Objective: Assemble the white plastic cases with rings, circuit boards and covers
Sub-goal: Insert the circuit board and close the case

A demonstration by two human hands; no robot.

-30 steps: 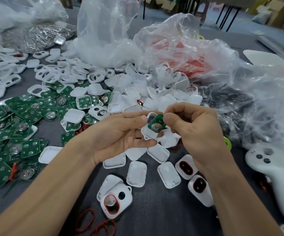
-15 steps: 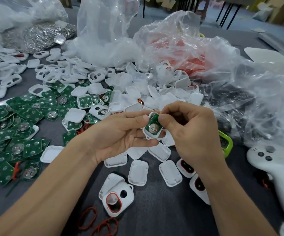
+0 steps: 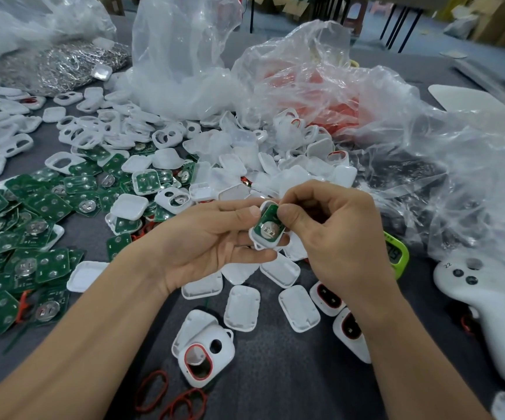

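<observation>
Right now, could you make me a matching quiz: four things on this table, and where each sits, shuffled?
1 circuit board being fitted
2 loose red rings
3 white controller
4 silvery metal heap

A far left of the table
B in the white case the left hand holds, pinched by the right hand
C near edge, by left forearm
D right side, by right forearm

Pairs: 1-B, 2-C, 3-D, 4-A

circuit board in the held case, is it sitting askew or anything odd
Looks slightly askew: the green circuit board lies at a slant in the white case, its upper end pinched by the right hand. The left hand holds the case.
</observation>
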